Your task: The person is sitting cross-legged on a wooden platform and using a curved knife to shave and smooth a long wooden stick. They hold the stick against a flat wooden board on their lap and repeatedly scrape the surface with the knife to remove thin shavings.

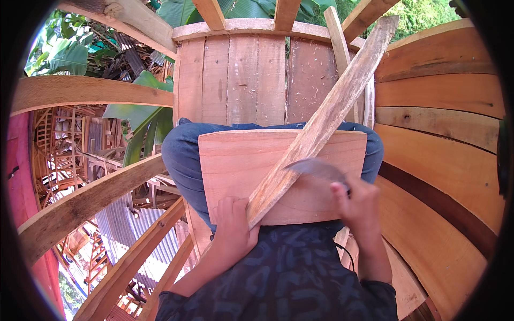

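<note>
The long wooden slat (321, 123) lies across the flat board (235, 166) that rests on the person's knees, and its long axis runs from about 7 o'clock, near the body, up to about 1 o'clock, where its far end passes over the plank wall (241, 80). The left hand (233, 227) is clenched around the near end of the slat, so this hand is the one at the wood. The right hand (358, 200) is closed on the handle of a blade (316, 167). The blade points toward 10 o'clock and meets the right edge of the slat just above the left fingers, its motion a little blurred. The curved planks (439, 139) rise at 3 o'clock.
</note>
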Demonstrator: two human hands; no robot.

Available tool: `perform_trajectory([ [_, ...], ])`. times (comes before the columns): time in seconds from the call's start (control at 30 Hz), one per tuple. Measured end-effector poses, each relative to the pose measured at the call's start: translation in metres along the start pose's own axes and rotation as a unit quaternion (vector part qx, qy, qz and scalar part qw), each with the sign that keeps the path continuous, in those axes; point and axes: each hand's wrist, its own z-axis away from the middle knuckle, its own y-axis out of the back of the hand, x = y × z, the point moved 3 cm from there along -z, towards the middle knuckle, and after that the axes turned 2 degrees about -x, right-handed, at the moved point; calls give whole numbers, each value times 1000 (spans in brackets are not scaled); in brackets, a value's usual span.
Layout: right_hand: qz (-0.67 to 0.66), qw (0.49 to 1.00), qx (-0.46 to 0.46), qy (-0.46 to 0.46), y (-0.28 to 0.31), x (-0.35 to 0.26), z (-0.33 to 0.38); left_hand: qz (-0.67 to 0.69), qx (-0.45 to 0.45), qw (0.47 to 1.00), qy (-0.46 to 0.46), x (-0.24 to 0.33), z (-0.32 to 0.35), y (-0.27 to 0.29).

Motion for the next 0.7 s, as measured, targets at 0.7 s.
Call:
perform_trajectory([
  [0.7,44,998,-37,-15,-3,-2,8,-50,-29,998,-16,6,-6,2],
])
